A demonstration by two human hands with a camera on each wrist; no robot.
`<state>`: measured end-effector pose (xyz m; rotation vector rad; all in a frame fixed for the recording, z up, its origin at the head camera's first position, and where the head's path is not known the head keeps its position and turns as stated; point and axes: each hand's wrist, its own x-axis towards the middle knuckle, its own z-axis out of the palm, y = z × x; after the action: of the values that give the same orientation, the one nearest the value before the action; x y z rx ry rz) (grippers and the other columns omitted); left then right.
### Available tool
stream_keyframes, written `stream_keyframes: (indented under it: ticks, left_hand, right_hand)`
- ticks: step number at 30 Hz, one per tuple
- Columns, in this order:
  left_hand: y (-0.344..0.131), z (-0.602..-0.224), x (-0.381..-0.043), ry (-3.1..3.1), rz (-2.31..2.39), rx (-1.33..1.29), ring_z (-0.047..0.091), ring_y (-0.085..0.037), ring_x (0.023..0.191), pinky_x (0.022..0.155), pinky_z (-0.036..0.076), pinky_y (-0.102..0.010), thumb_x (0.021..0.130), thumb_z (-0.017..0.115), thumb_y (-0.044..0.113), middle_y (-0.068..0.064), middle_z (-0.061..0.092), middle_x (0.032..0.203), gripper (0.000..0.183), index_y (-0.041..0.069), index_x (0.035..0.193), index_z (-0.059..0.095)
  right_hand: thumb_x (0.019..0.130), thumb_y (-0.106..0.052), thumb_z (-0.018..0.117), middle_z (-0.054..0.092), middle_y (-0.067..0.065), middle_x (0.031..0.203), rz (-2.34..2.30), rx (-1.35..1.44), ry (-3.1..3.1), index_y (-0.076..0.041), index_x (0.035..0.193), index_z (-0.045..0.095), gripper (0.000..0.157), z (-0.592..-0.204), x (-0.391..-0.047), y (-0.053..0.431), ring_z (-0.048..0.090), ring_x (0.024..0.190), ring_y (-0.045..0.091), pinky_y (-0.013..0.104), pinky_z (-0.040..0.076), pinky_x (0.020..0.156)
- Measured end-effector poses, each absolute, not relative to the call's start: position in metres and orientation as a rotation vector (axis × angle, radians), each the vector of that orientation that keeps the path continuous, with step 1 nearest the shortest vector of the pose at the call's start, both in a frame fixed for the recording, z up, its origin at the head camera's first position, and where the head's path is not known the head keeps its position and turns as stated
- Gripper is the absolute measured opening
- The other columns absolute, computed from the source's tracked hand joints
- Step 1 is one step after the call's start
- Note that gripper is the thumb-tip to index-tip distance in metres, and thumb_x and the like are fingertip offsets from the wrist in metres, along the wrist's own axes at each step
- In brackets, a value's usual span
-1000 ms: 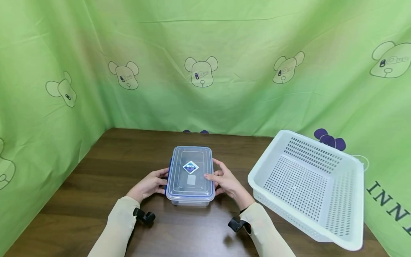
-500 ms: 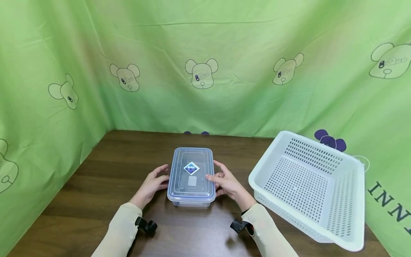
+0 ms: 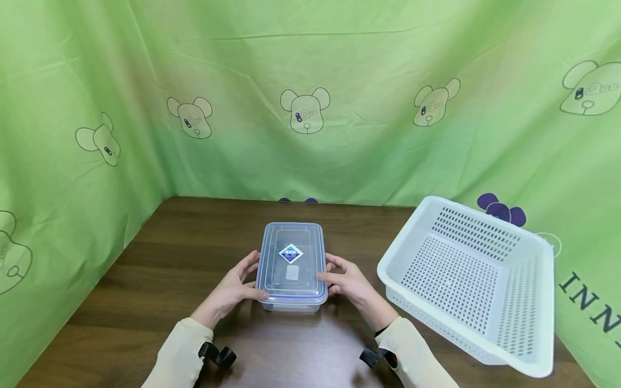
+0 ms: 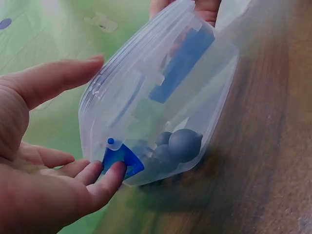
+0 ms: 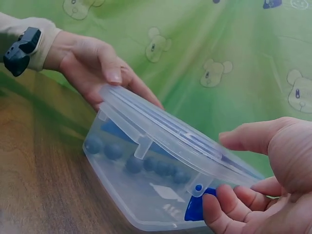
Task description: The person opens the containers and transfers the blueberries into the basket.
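Gripping the left side of the lidded box [image 3: 276,269], the left hand [image 3: 233,288] sets its thumb on the lid [image 3: 305,281] near one corner and its fingers against a blue clip [image 4: 117,155]. The box rests on the table [image 3: 213,231] between the hands, grey rounded objects [image 4: 185,145] inside; covering is judged done, while fastening may remain, neither clip being visibly confirmed as snapped. The right hand [image 3: 351,281] pinches the opposite side, thumb at the edge, fingers on a second blue clip [image 5: 195,207], with the white basket [image 3: 432,319] standing apart at far right
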<state>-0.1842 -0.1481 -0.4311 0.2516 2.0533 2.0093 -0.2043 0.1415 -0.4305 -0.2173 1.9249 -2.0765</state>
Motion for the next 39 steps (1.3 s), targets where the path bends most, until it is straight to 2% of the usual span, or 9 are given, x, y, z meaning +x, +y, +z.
stream_keyframes:
  ticks: [4,8,11,17,22,26,30,33,39]
  left_hand:
    - [-0.146,-0.432,-0.184,2.068,1.987,0.264,0.024,-0.041,0.145,0.111,0.032,-0.055,0.066,0.085,-0.009,-0.020,0.017,0.163,0.114,-0.003,0.156,0.015]
    - [-0.144,-0.431,-0.184,2.127,1.986,0.292,0.029,-0.042,0.141,0.108,0.037,-0.054,0.064,0.085,-0.009,-0.023,0.026,0.159,0.114,-0.006,0.155,0.018]
    - [-0.141,-0.430,-0.184,2.156,1.990,0.316,0.031,-0.042,0.139,0.108,0.037,-0.054,0.062,0.085,-0.011,-0.026,0.031,0.155,0.112,-0.008,0.153,0.021]
    - [-0.137,-0.428,-0.184,2.162,2.001,0.310,0.029,-0.039,0.142,0.110,0.033,-0.056,0.061,0.085,-0.013,-0.023,0.030,0.157,0.113,-0.008,0.154,0.020]
    - [-0.140,-0.419,-0.183,2.157,2.055,0.334,0.025,-0.040,0.144,0.113,0.028,-0.057,0.060,0.082,-0.018,-0.021,0.026,0.159,0.115,-0.007,0.155,0.016]
    - [-0.144,-0.410,-0.180,2.090,2.109,0.345,0.024,-0.042,0.144,0.109,0.038,-0.047,0.063,0.076,-0.024,-0.020,0.019,0.162,0.114,-0.005,0.156,0.012]
    - [-0.149,-0.404,-0.174,2.020,2.164,0.334,0.027,-0.048,0.141,0.093,0.052,-0.033,0.065,0.069,-0.030,-0.021,0.014,0.163,0.112,-0.003,0.157,0.010]
    - [-0.154,-0.401,-0.170,1.994,2.196,0.327,0.029,-0.050,0.139,0.083,0.054,-0.027,0.064,0.066,-0.032,-0.021,0.012,0.163,0.113,-0.001,0.157,0.010]
    - [-0.171,-0.398,-0.165,1.961,2.249,0.347,0.023,-0.050,0.140,0.080,0.055,-0.026,0.064,0.059,-0.033,-0.019,0.006,0.164,0.114,0.002,0.158,0.006]
  right_hand:
    - [0.086,0.006,0.063,0.049,0.009,0.097,-2.077,-0.247,1.944,0.019,0.146,0.026,0.072,-0.429,-0.203,0.142,0.062,0.071,0.011,0.024,0.054,0.059]
    - [0.085,0.005,0.064,0.047,0.009,0.100,-2.088,-0.241,1.968,0.019,0.145,0.028,0.071,-0.427,-0.200,0.142,0.061,0.078,0.010,0.024,0.055,0.062]
    - [0.084,0.005,0.065,0.049,0.009,0.100,-2.082,-0.206,2.039,0.017,0.144,0.034,0.069,-0.424,-0.197,0.143,0.058,0.076,0.008,0.022,0.053,0.063]
    - [0.080,0.003,0.071,0.053,0.012,0.104,-2.025,-0.125,2.280,0.012,0.137,0.050,0.061,-0.418,-0.195,0.141,0.052,0.075,0.009,0.020,0.043,0.067]
    - [0.079,0.003,0.073,0.055,0.016,0.108,-2.036,-0.139,2.368,0.010,0.134,0.055,0.058,-0.412,-0.196,0.132,0.054,0.081,0.014,0.021,0.044,0.075]
    - [0.080,0.003,0.073,0.056,0.016,0.111,-2.082,-0.125,2.393,0.010,0.133,0.056,0.057,-0.407,-0.194,0.124,0.054,0.089,0.018,0.021,0.045,0.077]
    - [0.080,0.007,0.071,0.056,0.017,0.109,-2.150,-0.168,2.352,0.012,0.134,0.053,0.058,-0.401,-0.191,0.116,0.054,0.091,0.017,0.018,0.046,0.077]
    - [0.080,0.012,0.069,0.054,0.018,0.108,-2.195,-0.222,2.278,0.013,0.136,0.050,0.059,-0.398,-0.191,0.111,0.058,0.085,0.012,0.017,0.048,0.075]
    - [0.080,0.016,0.068,0.051,0.018,0.108,-2.182,-0.305,2.168,0.013,0.138,0.047,0.062,-0.396,-0.192,0.096,0.065,0.081,0.006,0.019,0.053,0.073]
